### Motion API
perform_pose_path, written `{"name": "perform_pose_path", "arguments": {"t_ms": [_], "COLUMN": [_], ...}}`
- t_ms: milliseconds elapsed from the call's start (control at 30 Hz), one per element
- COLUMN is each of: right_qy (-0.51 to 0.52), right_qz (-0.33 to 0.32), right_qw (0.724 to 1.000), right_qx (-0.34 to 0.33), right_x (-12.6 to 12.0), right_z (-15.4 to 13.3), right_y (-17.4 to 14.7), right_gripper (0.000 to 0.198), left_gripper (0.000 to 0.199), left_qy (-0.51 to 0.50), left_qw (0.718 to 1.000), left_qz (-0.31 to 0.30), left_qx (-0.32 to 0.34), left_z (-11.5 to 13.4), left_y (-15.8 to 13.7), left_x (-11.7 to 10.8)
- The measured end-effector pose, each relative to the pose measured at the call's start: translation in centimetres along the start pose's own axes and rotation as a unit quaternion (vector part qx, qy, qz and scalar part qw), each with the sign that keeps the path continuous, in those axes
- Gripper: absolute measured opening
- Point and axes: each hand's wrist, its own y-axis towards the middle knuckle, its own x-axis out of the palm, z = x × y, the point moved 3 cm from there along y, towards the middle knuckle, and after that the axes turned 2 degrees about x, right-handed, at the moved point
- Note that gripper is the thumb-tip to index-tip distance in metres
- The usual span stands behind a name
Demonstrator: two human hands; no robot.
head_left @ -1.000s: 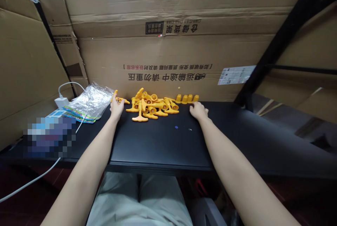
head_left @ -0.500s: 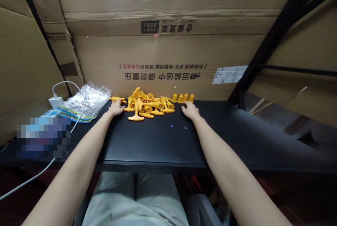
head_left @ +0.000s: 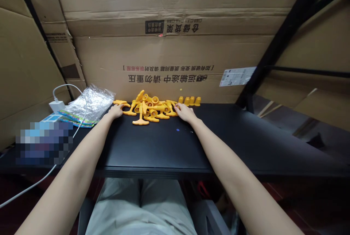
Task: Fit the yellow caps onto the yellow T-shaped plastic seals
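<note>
Yellow T-shaped handles (head_left: 140, 122) and small yellow plastic cups (head_left: 155, 99) lie in a loose heap at the back of the black tabletop. My left hand (head_left: 115, 111) rests at the heap's left end, fingers loosely apart, just in front of a yellow T-shaped handle (head_left: 119, 102). I cannot tell whether the fingertips touch it. At the right end of the heap, my right hand (head_left: 186, 113) has its fingers and thumb around a yellow cup, mostly hidden by the fingers. Behind that hand, several yellow cups (head_left: 191, 100) stand in a row against the cardboard.
A cardboard panel (head_left: 169, 50) rises behind the heap. On the left lie a clear plastic bag (head_left: 95, 100), a white charger (head_left: 57, 106) with its cable, and a blurred packet (head_left: 45, 142). A black metal post (head_left: 284, 41) slants up on the right.
My right hand has moved left, from in front of the row of cups to the heap's right end, covering a cup there. My left hand has shifted slightly left.
</note>
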Motion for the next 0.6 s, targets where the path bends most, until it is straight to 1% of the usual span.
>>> {"name": "perform_pose_path", "arguments": {"t_ms": [100,167,233,333,467,600], "right_qy": [-0.023,-0.035,-0.042,-0.048,-0.067,-0.083], "right_qz": [0.015,0.025,0.033,0.036,0.025,-0.002], "right_qw": [0.999,0.998,0.997,0.996,0.994,0.993], "right_qx": [0.021,0.034,0.050,0.073,0.084,0.088], "right_x": [-0.1,-0.3,-0.4,-0.5,-0.5,-0.5], "right_z": [0.0,0.1,0.2,0.3,0.4,0.3], "right_y": [-0.1,-0.2,-0.3,-0.3,-0.3,-0.4], "right_gripper": [0.029,0.022,0.018,0.024,0.037,0.039], "left_gripper": [0.051,0.049,0.049,0.052,0.055,0.056], "left_qy": [-0.002,0.017,0.041,0.060,0.051,0.032], "left_qw": [0.999,0.999,0.999,0.998,0.998,0.998], "left_qz": [0.004,0.014,0.019,0.025,0.030,0.052], "left_qx": [-0.045,-0.046,-0.029,-0.015,-0.029,-0.033], "left_z": [0.6,1.1,1.5,1.5,1.2,1.0], "left_y": [-0.7,-1.4,-2.1,-2.8,-3.1,-3.2], "left_x": [-0.4,-0.7,-0.8,-0.9,-0.8,-0.5]}}
